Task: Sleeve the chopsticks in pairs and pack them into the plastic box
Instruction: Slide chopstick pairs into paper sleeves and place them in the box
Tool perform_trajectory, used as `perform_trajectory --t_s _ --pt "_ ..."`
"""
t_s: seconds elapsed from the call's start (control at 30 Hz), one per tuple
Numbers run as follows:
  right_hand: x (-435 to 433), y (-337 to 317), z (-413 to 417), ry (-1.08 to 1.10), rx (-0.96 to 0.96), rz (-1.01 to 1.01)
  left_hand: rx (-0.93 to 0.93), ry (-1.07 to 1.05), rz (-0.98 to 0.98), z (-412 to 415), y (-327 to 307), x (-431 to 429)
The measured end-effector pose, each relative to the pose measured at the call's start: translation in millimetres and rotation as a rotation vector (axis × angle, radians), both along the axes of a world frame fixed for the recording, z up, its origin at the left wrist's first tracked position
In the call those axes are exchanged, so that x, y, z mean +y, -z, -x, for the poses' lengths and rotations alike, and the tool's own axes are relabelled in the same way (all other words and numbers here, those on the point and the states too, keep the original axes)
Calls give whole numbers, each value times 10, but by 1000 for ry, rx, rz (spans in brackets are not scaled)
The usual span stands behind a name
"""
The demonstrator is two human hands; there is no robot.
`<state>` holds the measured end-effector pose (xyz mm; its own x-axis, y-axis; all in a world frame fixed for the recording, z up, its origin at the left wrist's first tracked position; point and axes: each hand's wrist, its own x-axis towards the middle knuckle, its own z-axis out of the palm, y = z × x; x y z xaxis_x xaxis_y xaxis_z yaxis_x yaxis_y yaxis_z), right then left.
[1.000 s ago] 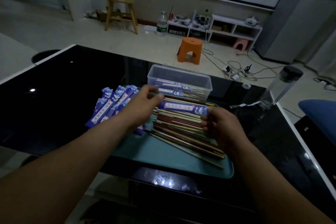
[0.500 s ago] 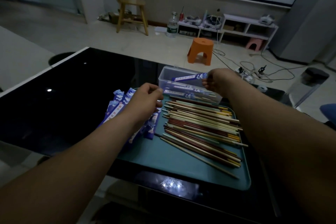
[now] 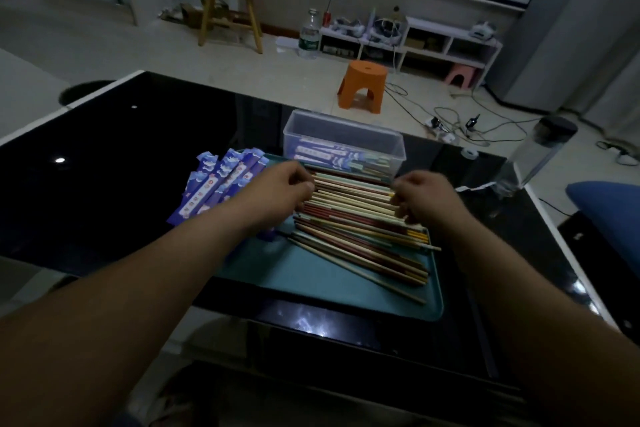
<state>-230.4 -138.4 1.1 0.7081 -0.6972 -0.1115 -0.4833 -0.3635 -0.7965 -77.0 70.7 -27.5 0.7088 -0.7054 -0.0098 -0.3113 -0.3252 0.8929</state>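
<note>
A pile of loose chopsticks (image 3: 353, 215) in red, green and cream lies across the teal tray (image 3: 311, 284). My left hand (image 3: 284, 184) has curled fingers pinching the left ends of chopsticks at the top of the pile. My right hand (image 3: 426, 198) curls its fingers over the right ends of the same part of the pile. Empty purple paper sleeves (image 3: 218, 187) fan out at the tray's left edge, partly hidden by my left forearm. Behind the tray stands the clear plastic box (image 3: 394, 142), open, with sleeved pairs (image 3: 325, 154) lying inside.
The tray sits on a black glass table (image 3: 121, 184). A clear water bottle with a dark cap (image 3: 540, 156) stands at the table's far right edge. A blue cushion (image 3: 609, 215) lies to the right. An orange stool (image 3: 363, 87) and cables are on the floor beyond.
My right hand carried a sleeved pair to the plastic box, left it there, and came back to the right ends of the loose chopsticks. My left hand shifted from the sleeves onto the pile's left ends.
</note>
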Motion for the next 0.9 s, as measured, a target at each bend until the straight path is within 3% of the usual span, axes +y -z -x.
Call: perform_trajectory --t_s 0.13,0.27,0.57,0.9 --pt "210 242 385 -231 198 308 -477 289 -279 229 132 17" --pt "310 380 577 -373 380 441 -647 433 -383 367 266 43" --pt "357 530 606 -374 387 537 -760 450 -405 324 345 64" --pt "386 540 633 -367 337 633 -744 435 -449 292 377 80"
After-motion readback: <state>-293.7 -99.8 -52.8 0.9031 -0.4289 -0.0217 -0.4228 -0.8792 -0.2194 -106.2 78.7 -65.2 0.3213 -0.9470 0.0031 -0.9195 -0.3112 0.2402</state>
